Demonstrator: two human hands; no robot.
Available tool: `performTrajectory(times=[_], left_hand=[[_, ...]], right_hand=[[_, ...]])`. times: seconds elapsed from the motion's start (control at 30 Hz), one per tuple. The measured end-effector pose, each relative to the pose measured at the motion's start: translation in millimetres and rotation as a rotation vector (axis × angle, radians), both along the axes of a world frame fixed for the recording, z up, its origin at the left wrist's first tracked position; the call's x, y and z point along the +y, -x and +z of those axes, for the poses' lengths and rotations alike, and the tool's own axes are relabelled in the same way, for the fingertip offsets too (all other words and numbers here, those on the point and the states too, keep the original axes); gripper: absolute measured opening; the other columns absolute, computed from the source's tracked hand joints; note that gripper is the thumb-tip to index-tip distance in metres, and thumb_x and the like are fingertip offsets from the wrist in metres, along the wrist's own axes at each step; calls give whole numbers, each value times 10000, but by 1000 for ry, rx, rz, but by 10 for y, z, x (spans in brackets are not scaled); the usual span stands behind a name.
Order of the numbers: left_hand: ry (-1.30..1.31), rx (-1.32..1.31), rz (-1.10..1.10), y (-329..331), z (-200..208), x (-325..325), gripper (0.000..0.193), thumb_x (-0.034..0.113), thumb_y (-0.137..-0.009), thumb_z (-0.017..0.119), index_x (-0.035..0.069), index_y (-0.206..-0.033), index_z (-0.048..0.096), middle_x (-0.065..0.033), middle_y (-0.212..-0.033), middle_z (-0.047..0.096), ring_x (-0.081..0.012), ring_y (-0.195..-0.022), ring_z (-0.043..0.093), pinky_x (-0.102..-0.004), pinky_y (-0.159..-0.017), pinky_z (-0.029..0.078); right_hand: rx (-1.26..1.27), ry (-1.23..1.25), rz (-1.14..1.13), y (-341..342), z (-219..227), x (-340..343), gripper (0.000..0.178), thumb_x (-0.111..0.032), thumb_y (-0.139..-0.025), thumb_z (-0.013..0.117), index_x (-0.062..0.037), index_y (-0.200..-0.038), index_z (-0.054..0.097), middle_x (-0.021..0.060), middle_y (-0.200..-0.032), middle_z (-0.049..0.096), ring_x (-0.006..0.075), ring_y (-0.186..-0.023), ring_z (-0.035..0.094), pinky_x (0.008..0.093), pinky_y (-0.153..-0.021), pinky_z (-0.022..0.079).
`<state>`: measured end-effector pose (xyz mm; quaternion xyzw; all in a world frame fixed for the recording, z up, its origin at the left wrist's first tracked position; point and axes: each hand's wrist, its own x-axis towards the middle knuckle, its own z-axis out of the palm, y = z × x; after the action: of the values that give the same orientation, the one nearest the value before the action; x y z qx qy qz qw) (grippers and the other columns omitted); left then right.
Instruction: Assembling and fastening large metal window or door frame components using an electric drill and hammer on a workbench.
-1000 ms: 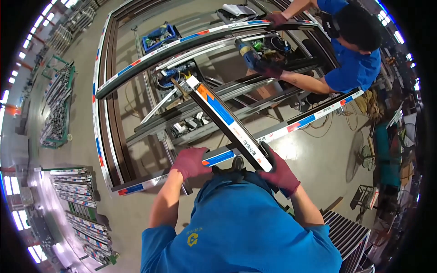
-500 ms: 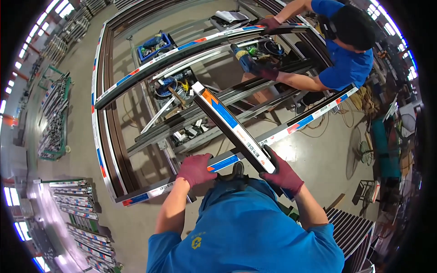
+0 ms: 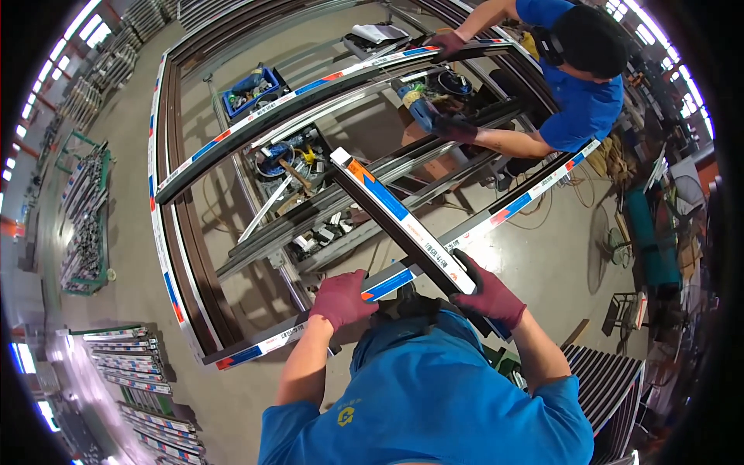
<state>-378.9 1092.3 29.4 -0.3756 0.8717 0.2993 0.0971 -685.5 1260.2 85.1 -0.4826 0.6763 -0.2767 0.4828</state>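
Observation:
A maroon glove covers my left hand (image 3: 345, 301), its fingers wrapped over the near rail (image 3: 391, 284) of a large metal window or door frame. My right hand (image 3: 492, 294), gloved alike, is closed around the near end of a dark aluminium profile (image 3: 399, 217) with white, blue and orange protective film. That profile slants away to the far left, crossing above the near rail. Beyond, a co-worker (image 3: 577, 93) in a blue shirt rests one gloved hand on the frame's far rail (image 3: 302, 89) and holds a power drill (image 3: 416, 107) in the other.
Inside the frame's outline, bars of a work stand (image 3: 372, 182) carry boxes of tools and small parts (image 3: 291, 159). A blue bin (image 3: 253, 91) stands farther back. Stacked profiles lie at the lower left (image 3: 128, 360) and lower right (image 3: 604, 387). A fan (image 3: 612, 246) stands at right.
The whole view has shifted slightly, and my hands appear a little farther right. Both keep their holds. The co-worker's drill stays at about the same spot on the frame.

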Motion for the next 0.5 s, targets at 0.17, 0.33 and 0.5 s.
performTrajectory(times=[0.17, 0.33, 0.5], left_hand=[[-28, -12, 27, 5, 8, 13, 658, 490, -759, 795, 57, -1231, 646, -211, -1108, 723, -404, -1066, 684, -496, -919, 542], [31, 6, 23, 13, 15, 33, 671, 461, -773, 785, 26, -1260, 634, -201, -1140, 732, -377, -1091, 693, -466, -951, 544], [75, 12, 30, -1, -9, 44, 723, 490, -765, 792, 36, -1305, 632, -204, -1157, 731, -383, -1103, 689, -472, -963, 541]], right_hand=[[-14, 24, 18, 38, -84, 21, 1014, -281, -838, 845, -43, -1650, 286, 238, -1578, 495, 299, -1481, 470, 405, -1211, 377], [-42, 29, 16, 62, -117, 24, 1021, -305, -845, 833, -40, -1654, 269, 231, -1592, 478, 317, -1483, 463, 413, -1217, 361], [-86, 14, 18, 132, -202, 38, 1067, -265, -816, 864, -24, -1657, 253, 228, -1598, 470, 298, -1484, 461, 409, -1213, 369]])
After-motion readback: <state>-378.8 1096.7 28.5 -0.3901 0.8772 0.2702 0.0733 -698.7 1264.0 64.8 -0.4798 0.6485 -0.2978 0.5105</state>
